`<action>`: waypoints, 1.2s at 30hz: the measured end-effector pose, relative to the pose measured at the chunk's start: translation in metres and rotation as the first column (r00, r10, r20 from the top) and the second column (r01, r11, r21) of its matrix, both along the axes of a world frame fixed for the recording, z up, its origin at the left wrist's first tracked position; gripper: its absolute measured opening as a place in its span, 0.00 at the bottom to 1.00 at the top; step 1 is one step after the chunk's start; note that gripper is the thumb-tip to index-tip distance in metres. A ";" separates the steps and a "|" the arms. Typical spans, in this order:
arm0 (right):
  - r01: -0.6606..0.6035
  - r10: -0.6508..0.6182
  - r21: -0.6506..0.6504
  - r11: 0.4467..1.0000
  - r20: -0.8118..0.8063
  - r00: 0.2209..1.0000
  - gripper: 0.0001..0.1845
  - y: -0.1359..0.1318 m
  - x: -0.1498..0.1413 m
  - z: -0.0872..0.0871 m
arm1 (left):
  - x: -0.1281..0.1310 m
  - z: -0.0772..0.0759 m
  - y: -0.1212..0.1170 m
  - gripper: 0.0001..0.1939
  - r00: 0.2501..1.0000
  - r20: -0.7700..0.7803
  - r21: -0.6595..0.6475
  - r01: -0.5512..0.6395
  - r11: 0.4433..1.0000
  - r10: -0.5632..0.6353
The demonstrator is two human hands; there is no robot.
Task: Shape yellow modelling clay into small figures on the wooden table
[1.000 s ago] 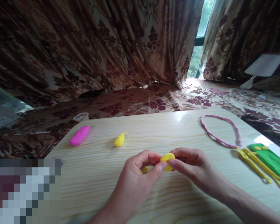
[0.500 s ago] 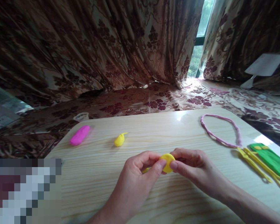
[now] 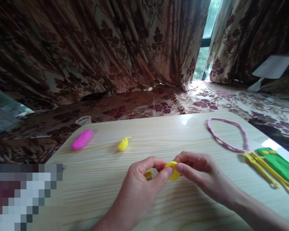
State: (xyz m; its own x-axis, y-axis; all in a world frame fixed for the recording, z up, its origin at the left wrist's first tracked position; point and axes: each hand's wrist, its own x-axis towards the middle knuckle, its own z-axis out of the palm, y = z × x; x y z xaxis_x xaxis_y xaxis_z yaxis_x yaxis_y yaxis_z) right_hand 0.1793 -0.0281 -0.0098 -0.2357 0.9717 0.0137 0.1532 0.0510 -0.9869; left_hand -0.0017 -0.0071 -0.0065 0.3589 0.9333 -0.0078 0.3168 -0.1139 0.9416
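A flattened yellow clay disc is pinched between my two hands above the near middle of the table. My left hand grips its left edge with thumb and fingers. At the right edge, my right hand closes thumb and fingertips on it. Another yellow clay piece shows through the gap between my left thumb and fingers; most of it is hidden. Farther back lies a yellow clay lump with a thin drawn-out tip.
On the wooden table, a pink clay block lies far left. To the right are a pink twisted clay loop, yellow clay strips and a flat green clay piece. A white lamp stands beyond.
The yellow disc has turned and tilted between my fingertips, and sits slightly lower. Both hands keep their pinch in nearly the same place. The other clay pieces lie still.
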 end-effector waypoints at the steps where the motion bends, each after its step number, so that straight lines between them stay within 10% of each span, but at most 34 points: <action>1: 0.006 -0.006 0.017 1.000 -0.004 1.000 0.10 0.000 0.000 0.000 | 0.000 0.000 0.000 0.05 1.000 -0.011 0.001 0.000 1.000 0.000; 36: 0.000 0.001 0.076 0.997 -0.006 1.000 0.08 -0.002 -0.001 0.003 | 0.000 0.005 -0.002 0.09 0.999 -0.020 0.015 0.025 1.000 -0.025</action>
